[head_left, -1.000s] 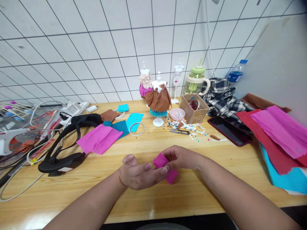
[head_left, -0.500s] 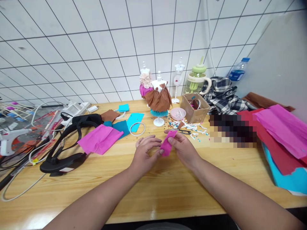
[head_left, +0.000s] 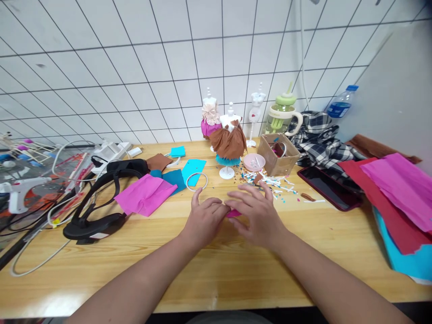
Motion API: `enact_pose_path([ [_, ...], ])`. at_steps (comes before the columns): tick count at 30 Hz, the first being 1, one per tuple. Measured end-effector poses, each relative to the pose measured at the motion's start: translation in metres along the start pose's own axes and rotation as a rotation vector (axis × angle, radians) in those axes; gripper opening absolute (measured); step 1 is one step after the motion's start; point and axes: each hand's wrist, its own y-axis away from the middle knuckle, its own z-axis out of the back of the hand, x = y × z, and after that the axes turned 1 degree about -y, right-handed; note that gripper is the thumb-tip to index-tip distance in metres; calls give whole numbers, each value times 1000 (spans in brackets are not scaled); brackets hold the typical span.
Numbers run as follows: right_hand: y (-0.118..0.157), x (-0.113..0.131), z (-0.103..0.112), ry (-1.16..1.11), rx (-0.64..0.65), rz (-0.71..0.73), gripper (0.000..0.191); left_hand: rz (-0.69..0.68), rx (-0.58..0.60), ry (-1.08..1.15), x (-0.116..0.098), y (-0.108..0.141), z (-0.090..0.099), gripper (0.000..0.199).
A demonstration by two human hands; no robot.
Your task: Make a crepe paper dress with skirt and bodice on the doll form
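A small folded piece of pink crepe paper [head_left: 232, 213] lies between my hands, low over the table, mostly covered by fingers. My left hand [head_left: 205, 220] is closed on its left end, with one finger raised. My right hand [head_left: 259, 218] arches over the right side, fingers stretched and apart, touching or very near the paper. Beyond them stands a small white mannequin [head_left: 231, 121] in a brown ruffled paper skirt [head_left: 229, 143] with a blue fringe below. A white ring [head_left: 196, 182] rests near a blue paper sheet [head_left: 194, 171].
Left lie a pink sheet [head_left: 146, 195], a black headset [head_left: 91, 227] and a glue gun [head_left: 27, 193]. Behind right are a pink dish [head_left: 254, 162], cardboard box [head_left: 281, 164], paper scraps and a green-lidded mug [head_left: 283, 112]. A phone [head_left: 330, 188] and coloured papers [head_left: 401, 189] lie right.
The pink paper strip, upright between both hands before, is now lowered and mostly hidden. My right hand has turned palm down with its fingers spread. The view has shifted slightly.
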Motion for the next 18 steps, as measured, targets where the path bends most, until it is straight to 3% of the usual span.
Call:
enact_pose_path([
  [5,0,-4,-16,54,31,-24,12,-4,-72,-10,-5,4,2,14],
  [12,-4,-10,-7,-103,20,-135,12,163,49,188,-1,5,9,18],
  [15,-7,-5,-4,-138,63,-130,29,188,92,223,1,3,10,20],
  [18,-11,-1,-7,-139,98,-120,18,202,106,236,-1,3,7,19],
])
